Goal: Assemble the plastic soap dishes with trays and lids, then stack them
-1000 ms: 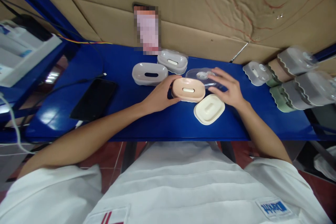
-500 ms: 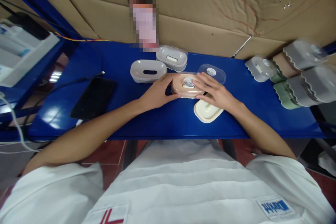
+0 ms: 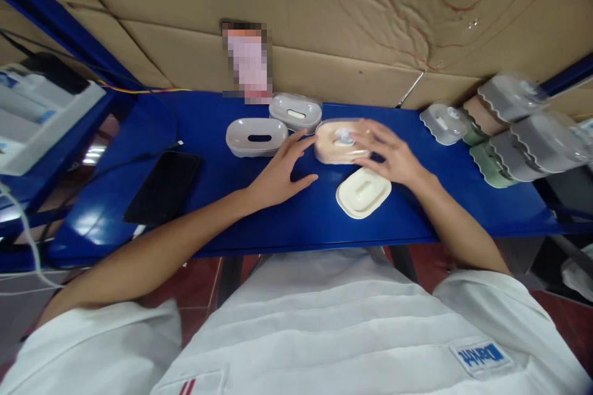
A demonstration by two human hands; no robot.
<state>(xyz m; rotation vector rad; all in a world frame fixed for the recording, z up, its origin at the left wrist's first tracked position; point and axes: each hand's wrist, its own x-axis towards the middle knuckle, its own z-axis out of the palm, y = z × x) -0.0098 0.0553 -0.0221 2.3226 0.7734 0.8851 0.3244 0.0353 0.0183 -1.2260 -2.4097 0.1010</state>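
Right now the right hand (image 3: pixel 386 154) lies on top of a pink soap box (image 3: pixel 334 145) with a clear lid on it, fingers spread over the lid and curled round the far edge, so it is holding the box. The pink box sits on the blue table (image 3: pixel 287 216), at the back, just beside a grey soap box (image 3: pixel 295 112).

The left hand (image 3: pixel 278 176) is open and holds nothing. Its fingers are spread, and the longest one reaches up to the left end of the pink box (I cannot tell if it really touches). Its palm is near the table.

A cream soap box (image 3: pixel 363 192) lies just in front of the right hand, close to the wrist. Another grey box (image 3: pixel 256 136) sits to the left of the left hand. A black phone (image 3: pixel 162 186) lies further left, well apart from both hands.
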